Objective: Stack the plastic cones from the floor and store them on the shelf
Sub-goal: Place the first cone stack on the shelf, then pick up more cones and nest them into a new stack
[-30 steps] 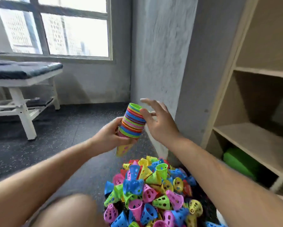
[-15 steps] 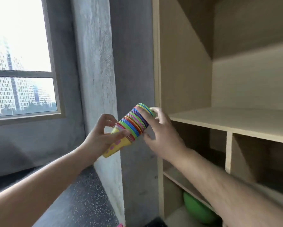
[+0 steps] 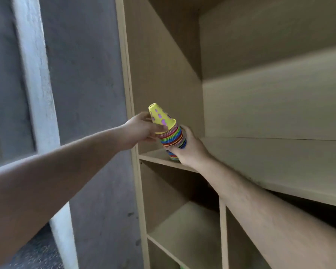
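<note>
The right hand wraps the lower rims of the cone stack from four o'clock; the left hand pinches its yellow top cone from nine. The stack stands tip-up at the front left corner of the shelf, contact unclear. Let go this near the edge, it could topple off toward seven o'clock, scattering the cones.

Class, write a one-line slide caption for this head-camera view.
Left hand and right hand hold a stack of colourful cones, yellow cone on top, upright at the left end of a wooden shelf.
</note>
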A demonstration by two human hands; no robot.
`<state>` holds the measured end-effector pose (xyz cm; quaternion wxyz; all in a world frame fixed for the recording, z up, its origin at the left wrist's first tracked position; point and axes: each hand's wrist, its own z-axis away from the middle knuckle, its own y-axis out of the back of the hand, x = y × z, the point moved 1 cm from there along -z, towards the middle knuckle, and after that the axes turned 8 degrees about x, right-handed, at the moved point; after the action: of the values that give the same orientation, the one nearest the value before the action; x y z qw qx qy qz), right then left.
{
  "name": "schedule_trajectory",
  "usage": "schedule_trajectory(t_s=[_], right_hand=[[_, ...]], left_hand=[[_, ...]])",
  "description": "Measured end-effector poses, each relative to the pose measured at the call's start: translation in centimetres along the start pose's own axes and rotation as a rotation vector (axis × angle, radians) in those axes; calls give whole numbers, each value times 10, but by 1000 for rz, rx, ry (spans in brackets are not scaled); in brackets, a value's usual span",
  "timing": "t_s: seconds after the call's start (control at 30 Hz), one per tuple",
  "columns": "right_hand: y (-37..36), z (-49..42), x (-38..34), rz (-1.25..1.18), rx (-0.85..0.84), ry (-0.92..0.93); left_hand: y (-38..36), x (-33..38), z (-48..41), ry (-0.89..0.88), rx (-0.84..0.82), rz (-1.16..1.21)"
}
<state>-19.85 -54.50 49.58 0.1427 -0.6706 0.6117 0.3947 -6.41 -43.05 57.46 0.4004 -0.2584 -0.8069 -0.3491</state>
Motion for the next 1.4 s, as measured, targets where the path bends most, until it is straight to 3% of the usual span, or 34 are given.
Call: schedule_trajectory(t_s=[0.2, 0.4, 0.47, 0.57, 0.63, 0.77, 1.0, 1.23, 1.4], right_hand=[[-7, -39, 33, 346, 52, -171], [-19, -56, 44, 329, -17, -260], [-15, -48, 37, 428, 53, -200], [-10, -12, 12, 586, 243, 69], [-18, 21, -5, 501, 264, 244], [-58, 90, -23, 242, -112, 189], [-177, 231, -80, 245, -626, 300], [-288, 379, -109, 127, -857, 288], [-333, 497, -91, 68, -973, 276]], left_hand=[[-61, -38, -59, 22, 144, 88], [-62, -54, -69, 1, 217, -55], [-49, -54, -57, -37, 229, -154], [-22, -58, -17, -170, 253, -341], [0, -67, 19, -249, 256, -442], [41, -105, 102, -330, 226, -629], [134, -182, 287, -173, 33, -858], [226, -248, 435, 5, 4, -875], [234, -329, 549, 151, -65, -775]])
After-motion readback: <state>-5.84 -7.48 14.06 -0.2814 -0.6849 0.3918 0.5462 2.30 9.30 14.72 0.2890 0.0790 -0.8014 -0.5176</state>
